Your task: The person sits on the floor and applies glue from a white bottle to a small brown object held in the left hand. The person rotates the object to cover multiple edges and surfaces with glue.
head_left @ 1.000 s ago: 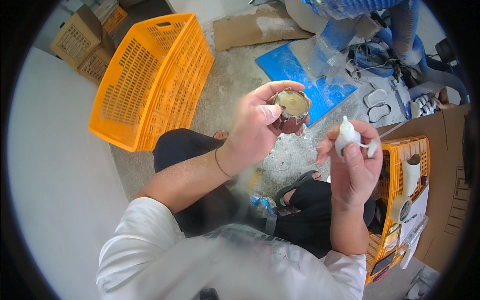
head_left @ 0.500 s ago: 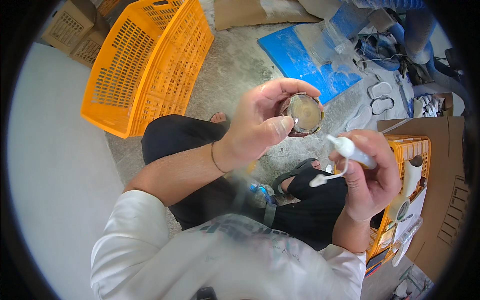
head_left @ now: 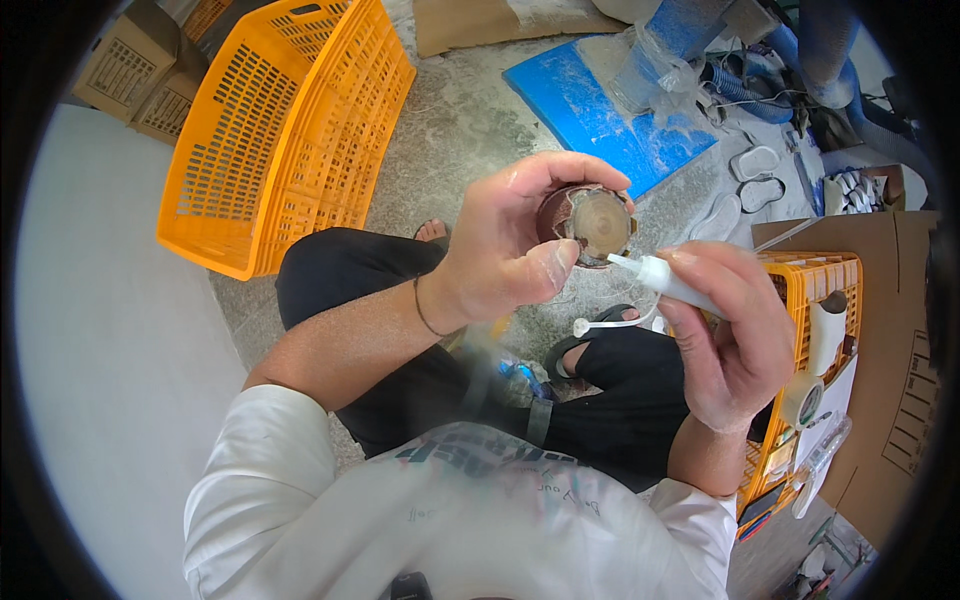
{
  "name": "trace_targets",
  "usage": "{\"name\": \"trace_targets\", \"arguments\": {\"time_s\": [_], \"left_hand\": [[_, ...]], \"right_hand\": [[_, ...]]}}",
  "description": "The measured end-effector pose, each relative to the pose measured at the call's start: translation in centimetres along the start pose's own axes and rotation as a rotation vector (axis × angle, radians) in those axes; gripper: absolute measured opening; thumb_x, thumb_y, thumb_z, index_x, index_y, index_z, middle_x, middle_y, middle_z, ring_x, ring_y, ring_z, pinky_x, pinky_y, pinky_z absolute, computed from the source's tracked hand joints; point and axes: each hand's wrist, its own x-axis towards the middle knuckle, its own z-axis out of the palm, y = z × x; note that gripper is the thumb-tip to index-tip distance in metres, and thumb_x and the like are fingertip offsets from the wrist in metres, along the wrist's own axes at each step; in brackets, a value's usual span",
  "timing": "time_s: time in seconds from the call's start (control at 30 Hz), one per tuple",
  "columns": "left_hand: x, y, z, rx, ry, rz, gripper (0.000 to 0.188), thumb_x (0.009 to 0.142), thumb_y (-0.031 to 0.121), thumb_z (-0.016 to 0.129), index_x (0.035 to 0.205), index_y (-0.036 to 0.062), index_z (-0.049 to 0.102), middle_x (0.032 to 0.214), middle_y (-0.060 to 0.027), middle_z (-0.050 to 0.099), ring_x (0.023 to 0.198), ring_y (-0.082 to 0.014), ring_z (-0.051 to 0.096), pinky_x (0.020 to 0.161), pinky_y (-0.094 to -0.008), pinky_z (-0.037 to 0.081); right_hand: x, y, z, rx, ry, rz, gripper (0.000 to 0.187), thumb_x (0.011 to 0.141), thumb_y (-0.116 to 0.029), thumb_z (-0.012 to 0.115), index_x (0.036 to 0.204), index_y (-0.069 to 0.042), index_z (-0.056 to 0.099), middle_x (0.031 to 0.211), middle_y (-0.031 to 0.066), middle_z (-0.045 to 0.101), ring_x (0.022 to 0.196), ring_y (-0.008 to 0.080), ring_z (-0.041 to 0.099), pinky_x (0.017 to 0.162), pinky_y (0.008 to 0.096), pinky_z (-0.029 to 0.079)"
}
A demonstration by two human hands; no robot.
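Note:
My left hand (head_left: 505, 240) is wrapped round a short, round brown piece (head_left: 603, 225) with a flat tan face and a ragged, dark rim. The face is turned up and to the right, with my thumb along its near side. Between the thumb and fingers of my right hand (head_left: 740, 335) is a small white squeeze bottle (head_left: 658, 274). Its narrow nozzle tip points left at the lower right rim of the round piece; whether it touches I cannot tell. A white cap (head_left: 581, 327) hangs open from the bottle on a thin strap.
Stacked orange crates (head_left: 290, 150) stand at the far left. A dusty blue board (head_left: 600, 110) lies on the floor ahead. At my right, another orange crate (head_left: 795, 290) carries a tape roll (head_left: 802, 400) and small items, beside a large cardboard sheet (head_left: 895, 350). Blue hoses (head_left: 750, 95) lie at the far right.
The bottle has moved left, bringing its nozzle to the round piece's rim, and its cap has swung left. The round piece is turned slightly, showing more of its brown side.

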Motion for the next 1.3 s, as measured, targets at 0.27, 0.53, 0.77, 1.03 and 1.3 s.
{"name": "trace_targets", "arguments": {"time_s": [0.27, 0.53, 0.77, 1.03, 1.3], "left_hand": [[-0.02, 0.10, 0.01, 0.043, -0.003, 0.021, 0.071, 0.089, 0.043, 0.073, 0.133, -0.0082, 0.051, 0.123, -0.0176, 0.063, 0.112, -0.0187, 0.063, 0.098, -0.0329, 0.051], [0.02, 0.12, -0.18, 0.052, -0.014, 0.020, 0.064, 0.089, 0.035, 0.069, 0.133, -0.0087, 0.051, 0.124, -0.0179, 0.062, 0.113, -0.0192, 0.063, 0.099, -0.0336, 0.051], [-0.05, 0.19, -0.18, 0.049, -0.020, 0.000, 0.063, 0.089, 0.032, 0.069, 0.134, -0.0075, 0.051, 0.124, -0.0165, 0.062, 0.115, -0.0192, 0.061, 0.101, -0.0338, 0.050], [0.00, -0.09, -0.21, 0.123, -0.026, 0.005, 0.062, 0.089, 0.032, 0.070, 0.133, -0.0072, 0.052, 0.123, -0.0157, 0.062, 0.116, -0.0195, 0.059, 0.101, -0.0342, 0.048], [-0.04, -0.22, -0.28, 0.140, -0.038, 0.029, 0.061, 0.089, 0.032, 0.070, 0.132, -0.0076, 0.053, 0.123, -0.0158, 0.061, 0.116, -0.0194, 0.059, 0.100, -0.0337, 0.049]], "right_hand": [[-0.01, -0.12, 0.30, -0.022, -0.021, 0.003, 0.030, 0.077, 0.007, 0.079, 0.105, 0.002, 0.071, 0.098, 0.0175, 0.071, 0.084, 0.0284, 0.070, 0.072, 0.0309, 0.056], [0.27, -0.13, 0.26, -0.038, -0.040, -0.003, 0.030, 0.076, 0.005, 0.080, 0.104, 0.002, 0.071, 0.096, 0.0168, 0.071, 0.084, 0.0291, 0.070, 0.073, 0.0316, 0.056], [0.33, -0.20, 0.25, -0.069, -0.035, -0.016, 0.027, 0.076, 0.004, 0.079, 0.102, 0.001, 0.072, 0.096, 0.0157, 0.071, 0.083, 0.0288, 0.070, 0.071, 0.0313, 0.055], [0.30, -0.05, 0.03, -0.106, -0.071, -0.079, 0.028, 0.079, 0.006, 0.077, 0.106, 0.002, 0.071, 0.098, 0.0169, 0.071, 0.085, 0.0271, 0.070, 0.073, 0.0306, 0.054], [0.29, 0.12, -0.15, -0.121, -0.073, -0.113, 0.028, 0.078, 0.004, 0.077, 0.105, 0.002, 0.070, 0.097, 0.0166, 0.070, 0.081, 0.0267, 0.068, 0.070, 0.0306, 0.053]]}}
